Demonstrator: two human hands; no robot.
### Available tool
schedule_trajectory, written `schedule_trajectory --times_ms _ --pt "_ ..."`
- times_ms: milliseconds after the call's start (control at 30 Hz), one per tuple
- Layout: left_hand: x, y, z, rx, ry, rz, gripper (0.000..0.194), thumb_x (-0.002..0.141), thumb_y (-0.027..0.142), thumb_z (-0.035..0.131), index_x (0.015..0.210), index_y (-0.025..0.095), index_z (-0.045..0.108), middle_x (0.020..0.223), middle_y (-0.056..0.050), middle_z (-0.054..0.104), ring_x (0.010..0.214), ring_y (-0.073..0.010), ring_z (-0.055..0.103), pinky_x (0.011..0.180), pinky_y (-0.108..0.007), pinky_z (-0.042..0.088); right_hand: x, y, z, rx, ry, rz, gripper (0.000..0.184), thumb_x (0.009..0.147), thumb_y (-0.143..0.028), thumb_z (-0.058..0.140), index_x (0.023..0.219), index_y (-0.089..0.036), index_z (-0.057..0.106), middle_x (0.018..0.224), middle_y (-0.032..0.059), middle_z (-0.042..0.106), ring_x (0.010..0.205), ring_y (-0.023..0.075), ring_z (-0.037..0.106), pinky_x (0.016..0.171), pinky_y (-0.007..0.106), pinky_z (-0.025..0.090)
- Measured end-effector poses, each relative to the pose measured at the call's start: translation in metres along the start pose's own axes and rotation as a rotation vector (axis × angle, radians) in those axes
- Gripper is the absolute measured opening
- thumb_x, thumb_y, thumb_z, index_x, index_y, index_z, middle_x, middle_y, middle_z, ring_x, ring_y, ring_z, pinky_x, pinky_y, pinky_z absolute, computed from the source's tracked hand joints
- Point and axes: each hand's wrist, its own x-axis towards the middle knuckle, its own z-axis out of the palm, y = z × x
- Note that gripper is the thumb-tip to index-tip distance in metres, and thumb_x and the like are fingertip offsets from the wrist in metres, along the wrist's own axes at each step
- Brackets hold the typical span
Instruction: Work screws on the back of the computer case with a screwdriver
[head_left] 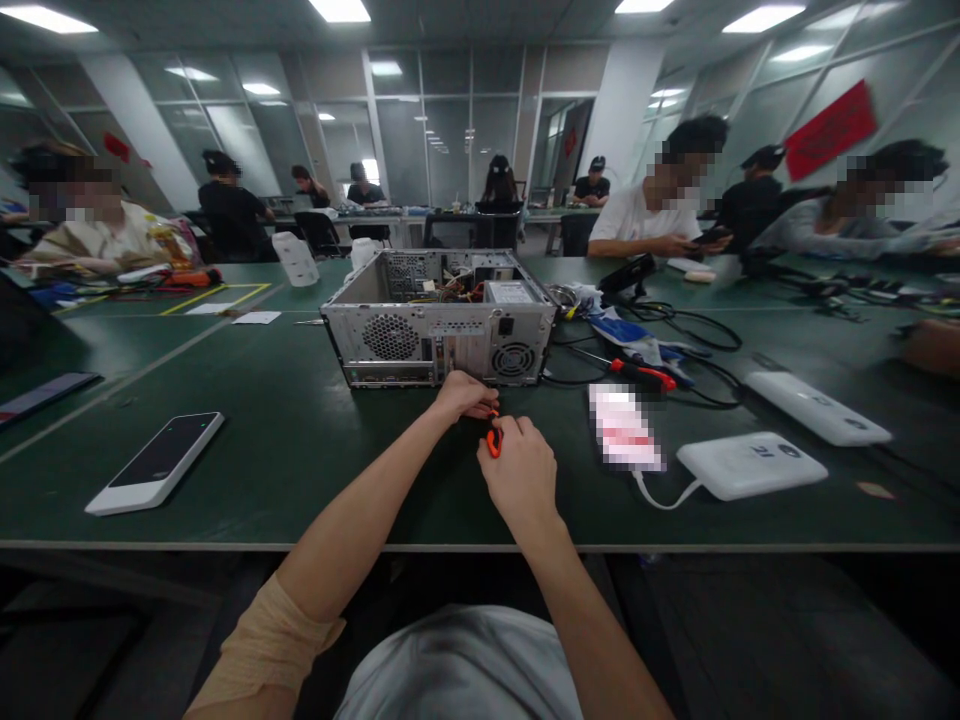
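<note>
An open metal computer case (469, 345) lies on its side on the green table, its rear panel with fan grilles and slots toward me. My right hand (523, 475) is closed around an orange-and-black handled tool (494, 443) just in front of that panel; its working end is hidden. Close by on the left, my left hand (466, 397) is at the lower edge of the case, fingers bent together. A bit of orange shows at its fingertips, but what they pinch is too small to make out.
Right of the case lie a red-and-black screwdriver (643, 375), black cables (701, 322) and a blue-and-white glove (637, 338). A lit phone (626, 428) is wired to a white power bank (752, 466). At left rests a white handheld device (157, 462). Several people sit beyond.
</note>
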Motion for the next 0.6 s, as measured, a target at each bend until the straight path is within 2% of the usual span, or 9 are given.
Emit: schedule_trajectory --times_ms 100,267,333,433,500,600 --pt "-0.0006 0.001 -0.0004 -0.006 -0.008 -0.007 0.011 0.086 0.01 0.071 0.076 0.007 0.073 0.077 -0.01 0.077 0.057 -0.0098 0.067 0.063 -0.02 0.059 -0.0014 0.0014 0.0038 -0.005 0.026 -0.047 0.018 0.093 -0.025 0.061 0.11 -0.022 0.065 0.113 0.0089 0.062 0.108 0.0236 0.06 0.074 0.029 0.046" --pt "-0.0002 0.0027 -0.0027 -0.012 -0.014 -0.013 0.017 0.086 0.008 0.07 0.069 0.008 0.071 0.078 -0.01 0.077 0.055 -0.0084 0.066 0.062 -0.019 0.059 -0.0056 -0.0031 0.0011 -0.038 0.029 -0.032 0.032 0.102 -0.042 0.048 0.121 -0.019 0.06 0.111 0.0122 0.064 0.099 0.0249 0.064 0.073 0.031 0.044" --pt "0.001 0.0022 -0.0028 -0.013 -0.019 -0.012 0.017 0.086 0.008 0.07 0.068 0.008 0.071 0.079 -0.009 0.077 0.055 -0.0087 0.066 0.063 -0.02 0.059 -0.0056 -0.0042 -0.0005 -0.039 -0.004 -0.016 0.03 0.104 -0.036 0.043 0.121 -0.018 0.06 0.104 0.011 0.067 0.092 0.0231 0.066 0.072 0.03 0.043" --pt "0.0026 0.0002 -0.0017 -0.014 -0.019 -0.01 0.016 0.085 0.008 0.071 0.069 0.008 0.07 0.079 -0.009 0.077 0.056 -0.0097 0.067 0.064 -0.021 0.059 -0.0043 -0.0025 -0.0009 -0.018 -0.044 -0.014 0.023 0.102 -0.029 0.048 0.115 -0.018 0.063 0.099 0.0085 0.069 0.087 0.0214 0.067 0.07 0.03 0.043" --pt "0.0025 -0.0012 -0.0012 -0.011 -0.012 -0.008 0.014 0.084 0.01 0.073 0.071 0.009 0.071 0.079 -0.009 0.077 0.057 -0.0108 0.068 0.065 -0.023 0.06 -0.0035 0.0005 0.0005 -0.01 -0.015 -0.012 0.02 0.098 -0.028 0.054 0.113 -0.019 0.065 0.101 0.0082 0.069 0.088 0.0213 0.066 0.07 0.03 0.044" --pt "0.0001 -0.0024 -0.0025 -0.016 -0.014 0.009 0.014 0.083 0.017 0.077 0.073 0.009 0.072 0.078 -0.008 0.077 0.056 -0.0119 0.068 0.065 -0.025 0.06 -0.0024 0.0052 0.0039 0.018 0.1 -0.033 0.022 0.091 -0.017 0.059 0.111 -0.022 0.067 0.111 0.0083 0.065 0.099 0.0223 0.062 0.072 0.029 0.046"
